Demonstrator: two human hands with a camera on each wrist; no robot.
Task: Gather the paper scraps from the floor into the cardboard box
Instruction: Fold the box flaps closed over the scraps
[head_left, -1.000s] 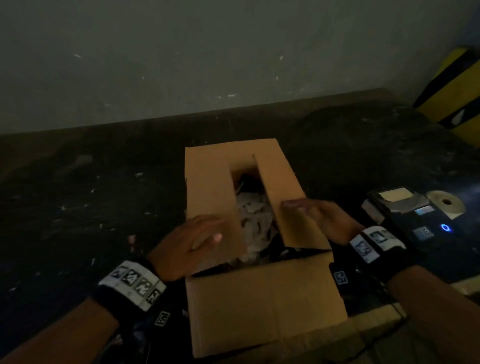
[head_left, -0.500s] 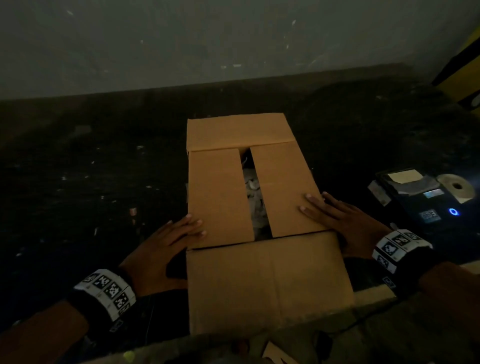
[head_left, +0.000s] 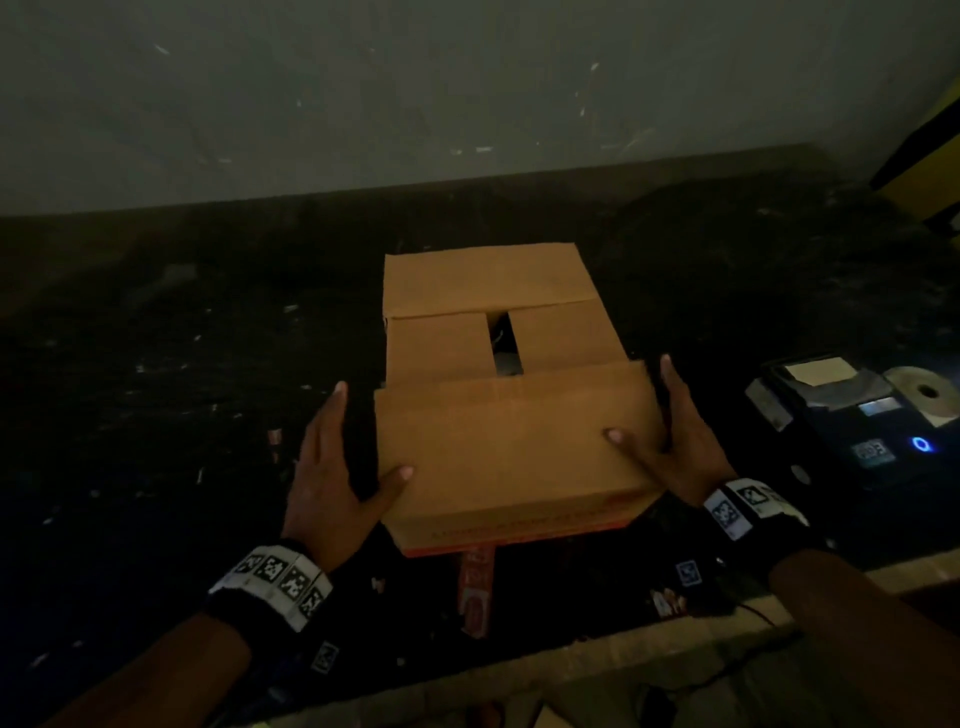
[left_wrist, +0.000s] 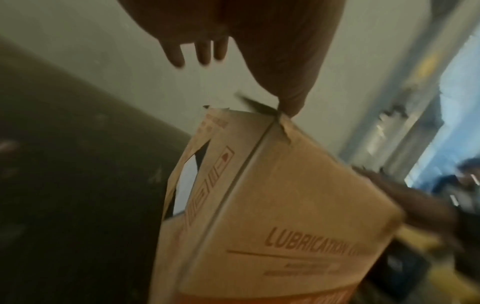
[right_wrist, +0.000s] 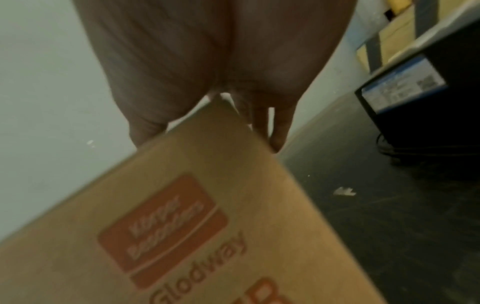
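Note:
The cardboard box (head_left: 488, 283) stands on the dark floor with its far flap and both side flaps folded down. The near flap (head_left: 514, 447) lies tilted over them. Pale paper scraps (head_left: 506, 364) show through the narrow gap between the side flaps. My left hand (head_left: 332, 467) is at the near flap's left edge: thumb on top, fingers straight beside the box. My right hand (head_left: 680, 441) mirrors it at the right edge, thumb on the flap. In the left wrist view only the thumb of the left hand (left_wrist: 259, 51) touches the box (left_wrist: 285, 205). The right wrist view shows the right hand (right_wrist: 207, 51) straddling a corner of the box (right_wrist: 207, 205).
A black device with a blue light (head_left: 852, 415) and a paper roll (head_left: 930, 392) sit close on the right. A yellow-and-black object (head_left: 930, 171) leans at the far right. A pale ledge (head_left: 519, 670) runs in front. A red printed strip (head_left: 475, 592) lies below the box. Small bits (head_left: 275, 436) dot the floor.
Both hands left the side flaps, which now lie flat. The hands moved to the near flap's edges, and that flap has swung up over the box top. The gap looks smaller.

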